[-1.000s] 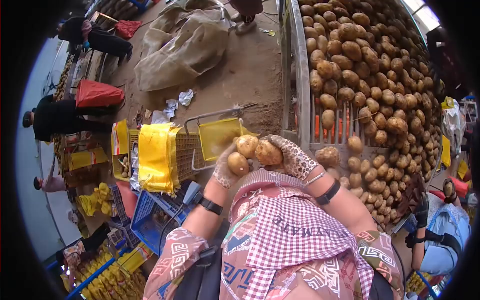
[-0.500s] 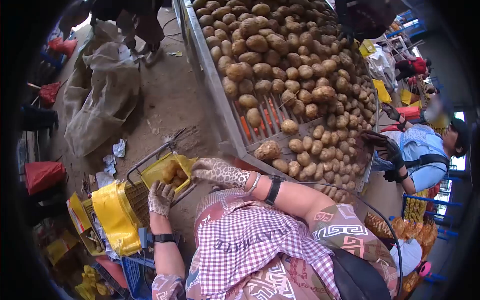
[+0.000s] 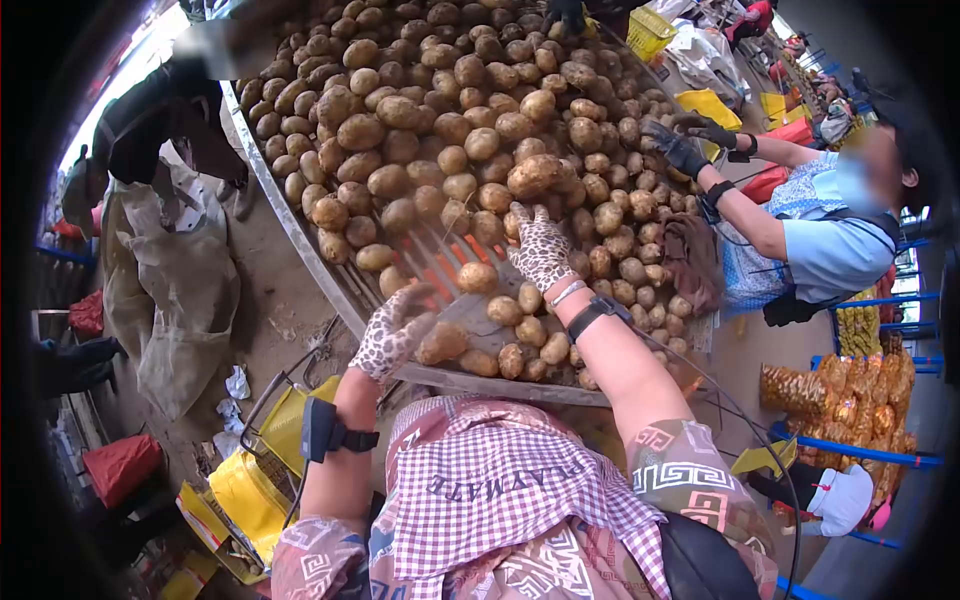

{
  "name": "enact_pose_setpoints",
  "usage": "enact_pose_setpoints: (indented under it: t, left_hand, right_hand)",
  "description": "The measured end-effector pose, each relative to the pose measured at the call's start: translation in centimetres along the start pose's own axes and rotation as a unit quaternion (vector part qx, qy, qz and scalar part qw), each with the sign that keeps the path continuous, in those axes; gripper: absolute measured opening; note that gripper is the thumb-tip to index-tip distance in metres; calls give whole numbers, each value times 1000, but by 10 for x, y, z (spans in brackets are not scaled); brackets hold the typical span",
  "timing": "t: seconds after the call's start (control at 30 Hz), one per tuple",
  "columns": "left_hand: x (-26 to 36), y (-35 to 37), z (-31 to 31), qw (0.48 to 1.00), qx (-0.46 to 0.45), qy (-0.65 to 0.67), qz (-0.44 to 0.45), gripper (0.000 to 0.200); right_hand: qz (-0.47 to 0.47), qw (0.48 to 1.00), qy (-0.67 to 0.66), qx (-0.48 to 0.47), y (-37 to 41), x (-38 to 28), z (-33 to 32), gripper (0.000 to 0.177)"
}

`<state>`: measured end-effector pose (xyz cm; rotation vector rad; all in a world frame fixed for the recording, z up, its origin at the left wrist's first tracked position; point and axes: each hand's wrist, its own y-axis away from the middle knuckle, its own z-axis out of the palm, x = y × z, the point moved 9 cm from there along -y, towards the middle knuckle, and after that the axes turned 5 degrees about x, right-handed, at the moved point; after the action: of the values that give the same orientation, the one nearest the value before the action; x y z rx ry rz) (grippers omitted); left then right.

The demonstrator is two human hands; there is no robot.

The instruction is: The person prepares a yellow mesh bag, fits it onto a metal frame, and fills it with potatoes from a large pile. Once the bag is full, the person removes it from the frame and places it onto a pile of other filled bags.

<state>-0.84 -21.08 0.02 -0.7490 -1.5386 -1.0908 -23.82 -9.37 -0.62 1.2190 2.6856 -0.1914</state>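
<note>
Both of my hands wear leopard-print gloves and are over a metal sorting table [image 3: 490,386] heaped with potatoes [image 3: 400,112]. My left hand [image 3: 396,330] is at the table's near left corner, its fingers apart. Close beside it lies a large rough potato [image 3: 442,343]. My right hand [image 3: 540,248] reaches further in, fingers spread against the potatoes, just below a big knobbly potato [image 3: 535,175]. Between my hands, a slatted grate [image 3: 440,265] shows orange underneath, and a single potato [image 3: 477,277] sits at its near end.
Across the right side, a co-worker's dark-gloved hand [image 3: 675,150] is on the potatoes. A brown cloth [image 3: 690,255] lies on that edge. At my left stand a yellow bag [image 3: 245,500] and a metal-framed yellow container [image 3: 290,420]. A large pale sack [image 3: 185,310] lies on the floor.
Both my hands have left the yellow container at the lower left and moved up over the table. The view has shifted towards the potatoes. The co-worker's hands have moved onto the heap.
</note>
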Motion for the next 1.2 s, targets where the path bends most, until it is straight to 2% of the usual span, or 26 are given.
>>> enact_pose_setpoints:
  t: [0.03, 0.07, 0.1, 0.17, 0.2, 0.27, 0.3, 0.33, 0.37, 0.4, 0.43, 0.5, 0.57, 0.6, 0.63, 0.67, 0.7, 0.77, 0.83, 0.87, 0.93, 0.97, 1.03, 1.1, 1.17, 1.2]
  left_hand:
    - [19, -17, 16, 988, 14, -145, 50, 49]
    - [36, -28, 34, 926, 49, -339, 158, 52]
    - [31, -38, 49, 924, 47, -347, 154, 52]
    - [14, -57, 80, 840, -5, -524, 143, 54]
    - [8, -65, 82, 836, -7, -530, 142, 54]
    - [-8, -81, 70, 881, 23, -466, 71, 53]
    - [-1, -80, 69, 881, 21, -468, 65, 53]
    - [-14, -75, 66, 985, -1, -159, -71, 52]
    - [-25, -66, 75, 965, -18, 170, -197, 52]
    - [-37, -56, 78, 931, -17, 268, -248, 54]
    - [-44, -54, 79, 931, -11, 266, -251, 54]
    - [-26, -57, 92, 871, 8, 447, -203, 56]
    - [-19, -56, 102, 847, 30, 493, -196, 57]
    - [-20, -55, 107, 800, 52, 560, -208, 61]
    - [-21, -55, 112, 747, 69, 624, -219, 66]
    - [-28, -55, 116, 731, 35, 650, -207, 65]
    - [-22, -52, 117, 732, 50, 652, -190, 65]
    - [-37, -41, 114, 740, 61, 638, -203, 66]
    - [-62, -33, 112, 718, 34, 664, -206, 67]
    - [-68, -29, 114, 694, 9, 689, -211, 68]
    - [-69, -25, 113, 694, 4, 689, -210, 69]
    - [-67, -25, 114, 694, -3, 689, -210, 70]
    - [-38, -23, 115, 694, -12, 695, -190, 71]
    - [-11, -18, 111, 692, -20, 702, -169, 72]
    - [12, -19, 103, 721, -53, 682, -108, 73]
    - [18, -17, 100, 703, -84, 702, -82, 75]
  right_hand:
    - [20, 999, 15, -21, -4, 1, 6, 65]
    - [21, 999, 5, -26, -6, 2, 6, 65]
    - [22, 999, -5, -33, -9, 5, 6, 66]
    - [25, 999, -22, -38, -12, 14, 2, 66]
    - [8, 994, -101, -30, -12, 18, -2, 66]
    - [7, 952, -305, 17, -11, 40, 2, 60]
    - [100, 851, -513, -60, -5, 61, 20, 54]
    - [180, 686, -696, -114, 8, 75, 34, 52]
    - [249, 473, -830, -159, 24, 77, 43, 50]
    - [252, 468, -831, -164, 33, 79, 38, 50]
    - [254, 448, -846, -135, 40, 84, 31, 50]
    - [259, 423, -861, -109, 52, 78, 19, 50]
    - [176, 518, -824, -148, 58, 50, 4, 56]
    - [115, 611, -765, -170, 62, 30, -4, 63]
    - [-48, 792, -587, -160, 60, 10, -26, 68]
    - [-78, 849, -505, -136, 53, 0, -41, 68]
    - [-107, 896, -416, -111, 48, -4, -51, 68]
    - [-171, 955, -236, 55, 8, 4, -86, 67]
    - [-211, 965, -33, 152, -23, 3, -100, 62]
    - [-212, 965, -34, 153, -41, 9, -88, 62]
    - [-319, 921, 121, 187, -61, 1, -56, 67]
    - [-322, 920, 122, 190, -69, -4, -63, 67]
    - [-246, 959, 107, -92, -90, 1, -41, 68]
    - [-220, 975, -30, -14, -83, 0, -61, 67]
    - [-90, 955, -279, -53, -68, 12, -60, 65]
    - [-46, 839, -537, -73, -60, 8, -43, 66]
